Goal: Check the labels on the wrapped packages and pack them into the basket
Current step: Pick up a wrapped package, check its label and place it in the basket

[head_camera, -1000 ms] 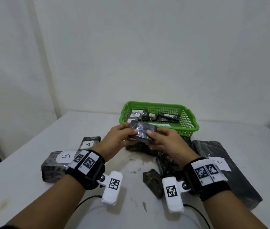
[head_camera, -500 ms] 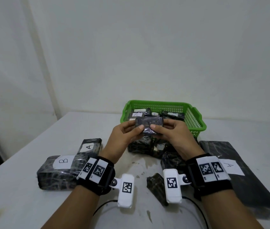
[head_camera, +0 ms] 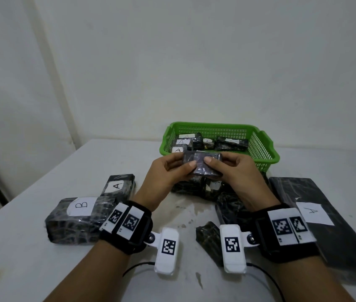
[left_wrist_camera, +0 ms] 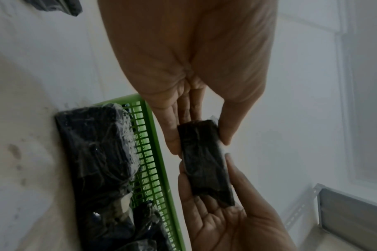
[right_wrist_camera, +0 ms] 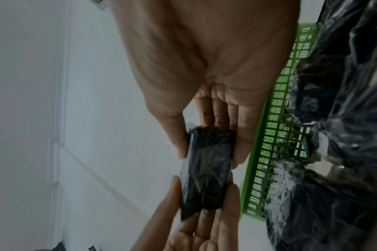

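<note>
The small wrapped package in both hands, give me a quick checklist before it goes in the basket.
1. Grip: left hand and right hand both pinch the small package: ok.
2. Label read: none shows on any visible face: cannot tell.
3. Room in the green basket: open space on its right side: ok.
4. Path: package held just in front of the basket's near wall, nothing between: ok.
5. Wrap intact: no tear visible, views blurred: cannot tell.

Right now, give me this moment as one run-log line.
step: label check | left hand + right hand: both pinch small wrapped package | label: none visible | position: before green basket | packed: not yet
</note>
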